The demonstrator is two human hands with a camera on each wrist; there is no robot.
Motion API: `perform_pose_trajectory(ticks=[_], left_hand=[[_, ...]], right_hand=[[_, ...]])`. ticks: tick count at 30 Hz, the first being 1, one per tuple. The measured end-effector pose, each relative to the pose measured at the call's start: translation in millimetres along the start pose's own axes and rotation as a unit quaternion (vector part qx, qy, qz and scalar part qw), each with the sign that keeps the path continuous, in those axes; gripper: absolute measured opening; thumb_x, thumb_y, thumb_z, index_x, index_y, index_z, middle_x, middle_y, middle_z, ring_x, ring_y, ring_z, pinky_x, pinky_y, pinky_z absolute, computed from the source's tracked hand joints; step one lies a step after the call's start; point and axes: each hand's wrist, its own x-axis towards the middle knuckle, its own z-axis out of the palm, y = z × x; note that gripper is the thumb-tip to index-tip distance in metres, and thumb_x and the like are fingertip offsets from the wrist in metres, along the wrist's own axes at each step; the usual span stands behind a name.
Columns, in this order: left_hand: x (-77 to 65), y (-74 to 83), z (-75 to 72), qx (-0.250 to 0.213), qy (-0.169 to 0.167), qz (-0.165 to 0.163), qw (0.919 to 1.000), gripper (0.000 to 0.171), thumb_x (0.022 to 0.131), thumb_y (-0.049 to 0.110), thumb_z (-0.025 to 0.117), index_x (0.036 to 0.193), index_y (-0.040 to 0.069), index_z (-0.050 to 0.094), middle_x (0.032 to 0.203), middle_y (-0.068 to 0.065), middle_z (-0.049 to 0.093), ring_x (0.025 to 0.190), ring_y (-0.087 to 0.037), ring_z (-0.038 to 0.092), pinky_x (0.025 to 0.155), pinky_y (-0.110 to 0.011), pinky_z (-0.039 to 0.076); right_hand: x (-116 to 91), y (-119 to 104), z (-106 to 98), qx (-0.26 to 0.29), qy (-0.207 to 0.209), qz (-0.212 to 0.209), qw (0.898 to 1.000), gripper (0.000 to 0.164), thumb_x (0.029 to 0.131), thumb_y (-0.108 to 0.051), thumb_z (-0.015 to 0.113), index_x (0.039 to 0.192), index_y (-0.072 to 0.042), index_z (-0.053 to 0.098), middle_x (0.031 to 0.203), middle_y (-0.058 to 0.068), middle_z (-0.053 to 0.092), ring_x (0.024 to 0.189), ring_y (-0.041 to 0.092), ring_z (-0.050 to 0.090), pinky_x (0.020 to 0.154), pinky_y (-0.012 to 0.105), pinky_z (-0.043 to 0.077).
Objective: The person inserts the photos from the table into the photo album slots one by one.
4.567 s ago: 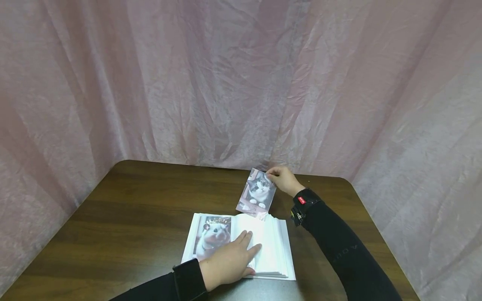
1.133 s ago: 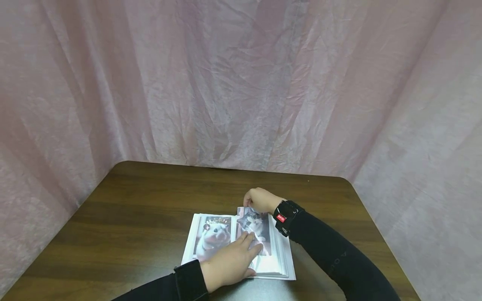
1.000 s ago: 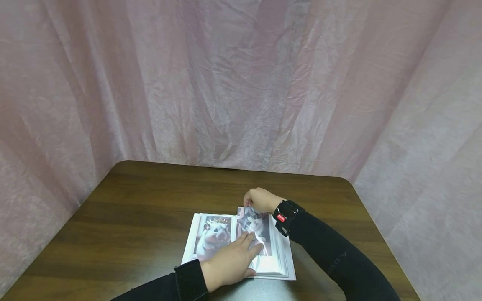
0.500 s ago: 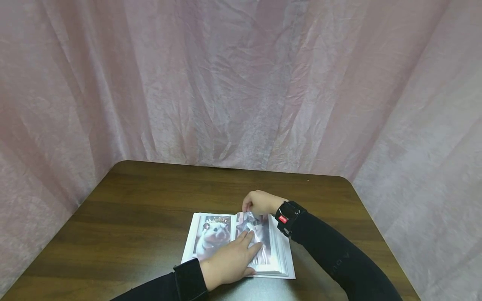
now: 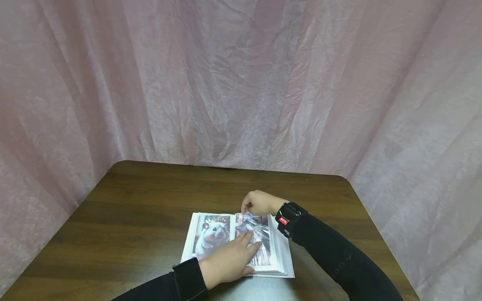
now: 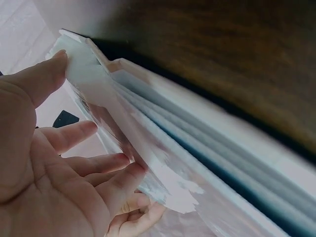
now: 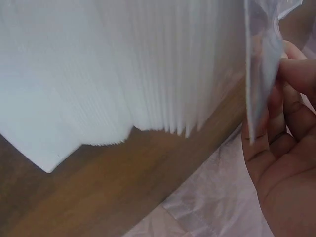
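Note:
A white photo album [image 5: 288,263] lies spread on the table, its clear pocket pages facing up. On its left page is a photo of a crowned white animal [image 5: 212,236]. The cat photo [image 5: 263,234] sits inside the right page's pocket, partly covered by glare and fingers. My left hand [image 5: 227,261] rests across the lower middle of the album with fingers extended. At the top edge of the right page, my right hand [image 5: 263,203] pinches the clear page [image 7: 261,64] between thumb and fingers. In the left wrist view, the album's stacked pages [image 6: 168,123] show from the side.
The brown wooden table [image 5: 150,192] extends around the album on all sides. A pink curtain [image 5: 226,83] hangs behind its far edge. Black bands with devices sit on the wrists, such as the right wrist device [image 5: 289,217].
My right hand has come down and left from the far side, and the cat photo has slid down into the right page's pocket. The left hand has stayed in place.

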Motion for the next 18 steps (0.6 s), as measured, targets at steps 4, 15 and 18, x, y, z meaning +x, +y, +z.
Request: perform_pose_trajectory(ticks=[4,15,18], left_hand=[[-0.3,-0.4,0.3,-0.002,-0.002,-0.002,1.0000,0.068,0.092,0.053,0.066,0.147,0.015,0.051,0.153,-0.021,0.042,0.140,-0.036,0.042,0.107,-0.039,0.044],[0.2,-0.7,0.4,-0.005,0.002,0.000,1.0000,0.067,0.091,0.053,0.067,0.144,0.015,0.054,0.151,-0.021,0.044,0.139,-0.036,0.042,0.108,-0.039,0.043],[0.1,-0.7,-0.4,-0.009,-0.004,-0.003,0.9999,0.067,0.091,0.053,0.067,0.144,0.016,0.054,0.151,-0.021,0.043,0.139,-0.035,0.043,0.109,-0.040,0.043]], right_hand=[[-2,2,3,0.010,0.004,0.008,1.000,0.022,0.090,0.001,0.065,0.087,-0.017,0.077,0.088,-0.009,0.070,0.085,0.006,0.061,0.082,0.027,0.052],[-21,7,12,0.026,0.064,-0.022,0.997,0.018,0.097,-0.001,0.060,0.102,-0.008,0.076,0.101,-0.001,0.072,0.097,0.014,0.066,0.087,0.031,0.054],[-33,7,12,0.019,0.090,-0.026,0.995,0.018,0.097,-0.001,0.061,0.106,-0.005,0.075,0.103,0.002,0.070,0.100,0.018,0.066,0.089,0.033,0.054]])
